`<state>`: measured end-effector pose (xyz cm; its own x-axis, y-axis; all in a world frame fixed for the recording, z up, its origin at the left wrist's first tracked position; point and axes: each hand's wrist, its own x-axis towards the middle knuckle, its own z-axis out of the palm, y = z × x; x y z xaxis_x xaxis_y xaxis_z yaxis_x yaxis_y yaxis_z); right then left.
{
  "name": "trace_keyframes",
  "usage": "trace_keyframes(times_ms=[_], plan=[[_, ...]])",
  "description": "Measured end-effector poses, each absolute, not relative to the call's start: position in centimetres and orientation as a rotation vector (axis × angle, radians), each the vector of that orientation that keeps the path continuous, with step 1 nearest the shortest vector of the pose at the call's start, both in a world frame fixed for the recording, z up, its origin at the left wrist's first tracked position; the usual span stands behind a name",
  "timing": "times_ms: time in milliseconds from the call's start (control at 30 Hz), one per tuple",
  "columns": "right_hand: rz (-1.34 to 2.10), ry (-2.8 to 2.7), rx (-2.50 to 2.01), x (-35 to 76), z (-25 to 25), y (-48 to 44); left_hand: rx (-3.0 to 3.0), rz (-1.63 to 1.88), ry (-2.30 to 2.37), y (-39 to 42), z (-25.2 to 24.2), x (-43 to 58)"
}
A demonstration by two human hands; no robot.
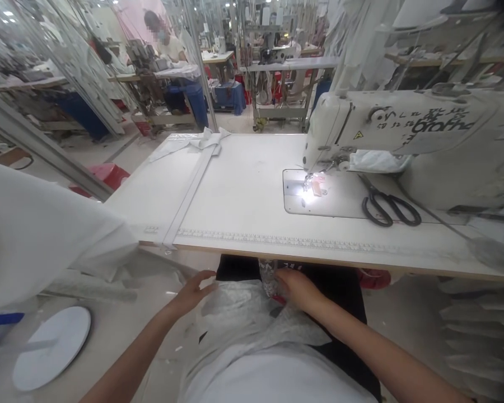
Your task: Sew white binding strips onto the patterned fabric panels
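Note:
Below the front edge of the sewing table [243, 224], both my hands are in my lap. My left hand [192, 292] lies open, fingers stretched toward a crumpled clear plastic bag [235, 313] on my lap. My right hand [296, 288] is curled on the top of a small patterned bundle [270, 280] sticking up from the bag. What is inside that bundle is hidden. White cloth [273, 375] covers my lap nearer to me.
A white sewing machine [403, 126] stands at the table's right, its needle area lit [313, 184]. Black scissors [388, 204] lie beside it. A white strip with a bow-like end [201, 148] runs across the table's left. A pile of white fabric [37, 229] sits at my left. Another person works far back.

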<state>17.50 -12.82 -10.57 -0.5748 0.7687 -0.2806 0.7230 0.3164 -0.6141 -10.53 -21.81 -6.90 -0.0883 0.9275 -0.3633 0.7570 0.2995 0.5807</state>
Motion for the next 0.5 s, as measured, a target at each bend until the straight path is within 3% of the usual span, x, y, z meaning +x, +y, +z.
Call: trace_keyframes(times_ms=[233, 500], plan=[[1.321, -2.377, -1.235, 12.9, -14.4, -11.7, 1.651, 0.255, 1.766, -19.9, -8.2, -11.8], [1.508, -2.255, -0.952, 18.7, -7.3, -14.1, 1.335, -0.008, 1.406, -22.6, -3.9, -9.9]])
